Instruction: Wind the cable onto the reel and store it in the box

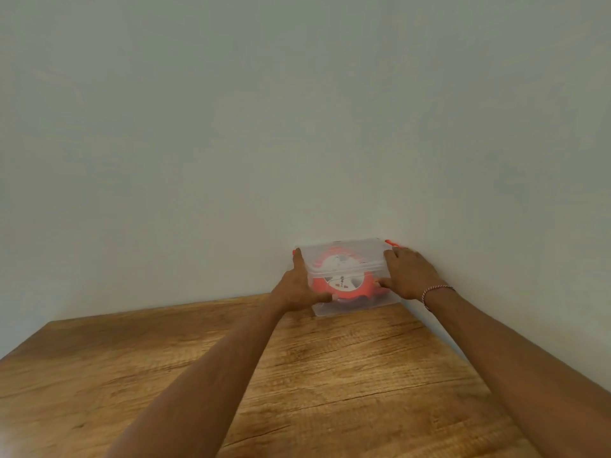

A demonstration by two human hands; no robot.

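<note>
A clear plastic box (353, 251) with orange clips and its lid on stands at the far corner of the wooden table (297, 375), against the wall. Inside it lies the orange reel (344, 282) with a white face; the cable itself is not distinguishable. My left hand (297, 285) grips the box's left side, thumb across the front. My right hand (410, 272) grips its right side, fingers along the lid edge and thumb on the front.
A plain pale wall (297, 127) rises behind the box and along the table's right edge. A red-and-white thread bracelet (436, 290) circles my right wrist. The table's wooden surface stretches toward me.
</note>
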